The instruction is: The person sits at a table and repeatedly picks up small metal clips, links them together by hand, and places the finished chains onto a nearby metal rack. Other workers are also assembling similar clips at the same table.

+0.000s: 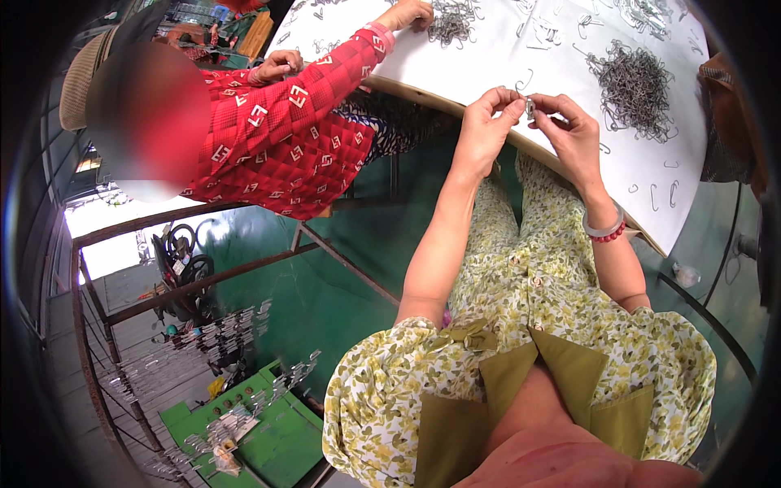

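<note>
A: Where is the small metal piece [530, 109]?
B: Between the person's two hands, above the near edge of the white-topped table [480, 69].
A: How is it gripped?
B: The left hand [490, 126] pinches at it from one side, thumb and forefinger nearly together. The right hand [572, 134] does likewise from the other, its fingers curled in. (The fingertips cover much of it, so its full shape cannot be told.)
A: And the curved wire [525, 80] just above their fingertips?
B: Whether it is joined to the piece or lies on the table behind, the view does not settle.
A: What is near the right hand?
B: A large heap of dark wire hooks [634, 89], to its right on the table, with a few loose hooks [674, 193] nearer the corner.
A: Anyone alongside?
B: A co-worker in a red patterned top [277, 150] sits to the left, one arm stretched toward a smaller heap of hooks [455, 23].
</note>
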